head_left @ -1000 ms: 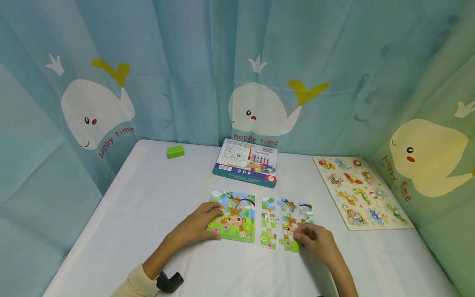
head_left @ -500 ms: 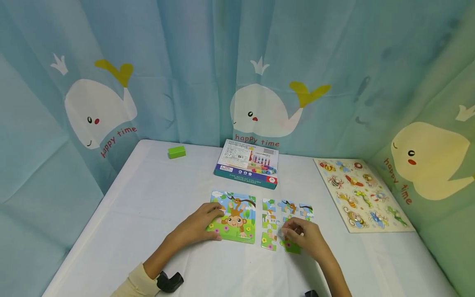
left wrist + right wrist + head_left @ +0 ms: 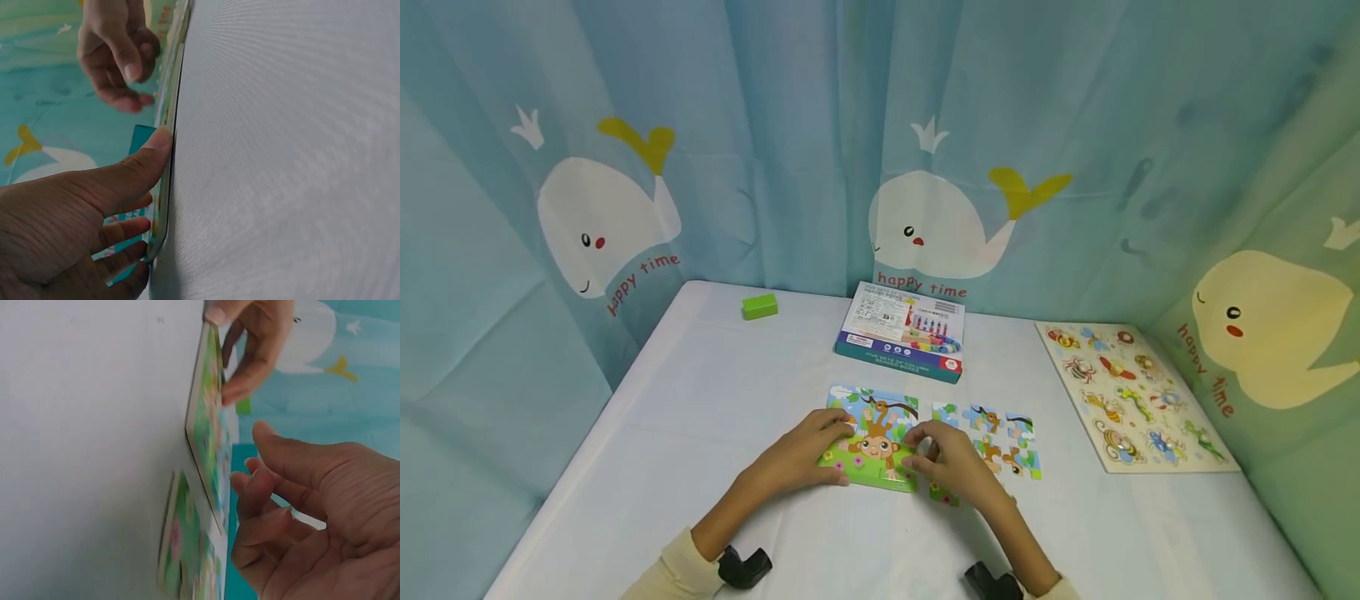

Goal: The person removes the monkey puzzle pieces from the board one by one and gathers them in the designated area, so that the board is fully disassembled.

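Note:
A square monkey jigsaw puzzle lies on the white table. My left hand grips its near left corner, thumb along the near edge and fingers over the left side. In the left wrist view that thumb presses against the puzzle's rim. Over the puzzle's right edge hovers my right hand, fingers loosely bent. The right wrist view shows a gap between its thumb and fingers, with nothing in it. Loose jigsaw pieces lie to the right in rows, partly hidden beneath the right hand and forearm.
Behind the puzzle lies a flat beaded-boxes carton. A green block sits at the back left, and a wooden insect peg board lies at the right. A whale-print curtain closes off the back and sides.
My right hand has travelled left from the loose pieces to the puzzle's right edge, uncovering the pieces on the right. My left hand stays at the puzzle's corner. The head view has shifted slightly.

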A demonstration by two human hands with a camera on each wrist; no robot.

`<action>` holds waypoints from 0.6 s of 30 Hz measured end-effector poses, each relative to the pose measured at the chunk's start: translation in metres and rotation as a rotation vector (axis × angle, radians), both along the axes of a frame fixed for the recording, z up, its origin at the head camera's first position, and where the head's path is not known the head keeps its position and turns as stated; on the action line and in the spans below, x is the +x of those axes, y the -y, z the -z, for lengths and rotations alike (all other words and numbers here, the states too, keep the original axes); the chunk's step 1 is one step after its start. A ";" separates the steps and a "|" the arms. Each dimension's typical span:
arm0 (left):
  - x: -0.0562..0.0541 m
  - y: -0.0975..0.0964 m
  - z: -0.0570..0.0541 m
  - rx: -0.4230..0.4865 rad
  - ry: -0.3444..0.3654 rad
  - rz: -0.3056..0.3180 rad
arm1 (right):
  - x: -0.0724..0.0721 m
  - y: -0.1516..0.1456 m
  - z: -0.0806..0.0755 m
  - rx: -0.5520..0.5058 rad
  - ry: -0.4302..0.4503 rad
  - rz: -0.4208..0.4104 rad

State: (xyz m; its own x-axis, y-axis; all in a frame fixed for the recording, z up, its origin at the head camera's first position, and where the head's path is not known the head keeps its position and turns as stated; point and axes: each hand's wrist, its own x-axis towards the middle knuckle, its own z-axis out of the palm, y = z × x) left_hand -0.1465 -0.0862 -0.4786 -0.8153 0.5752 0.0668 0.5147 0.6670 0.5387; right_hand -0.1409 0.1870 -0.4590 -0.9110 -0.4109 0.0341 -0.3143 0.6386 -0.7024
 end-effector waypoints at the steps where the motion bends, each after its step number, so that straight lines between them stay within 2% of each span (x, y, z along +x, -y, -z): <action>1: 0.000 0.000 0.000 0.001 -0.001 0.000 | -0.001 0.003 0.001 0.006 -0.010 -0.011; 5: 0.001 -0.001 0.000 0.006 -0.009 0.002 | -0.004 0.012 0.005 0.064 -0.021 -0.033; 11: 0.001 -0.001 0.002 0.005 -0.012 0.004 | -0.003 0.019 0.004 0.206 -0.029 -0.004; 18: 0.000 -0.001 0.002 -0.001 -0.007 -0.001 | -0.005 0.021 0.002 0.273 -0.031 0.016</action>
State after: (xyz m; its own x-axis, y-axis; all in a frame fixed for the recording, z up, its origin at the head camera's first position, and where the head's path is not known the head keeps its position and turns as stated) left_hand -0.1470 -0.0855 -0.4810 -0.8157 0.5741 0.0719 0.5175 0.6683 0.5343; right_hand -0.1460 0.1659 -0.4614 -0.9177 -0.3944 -0.0483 -0.3213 0.8081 -0.4937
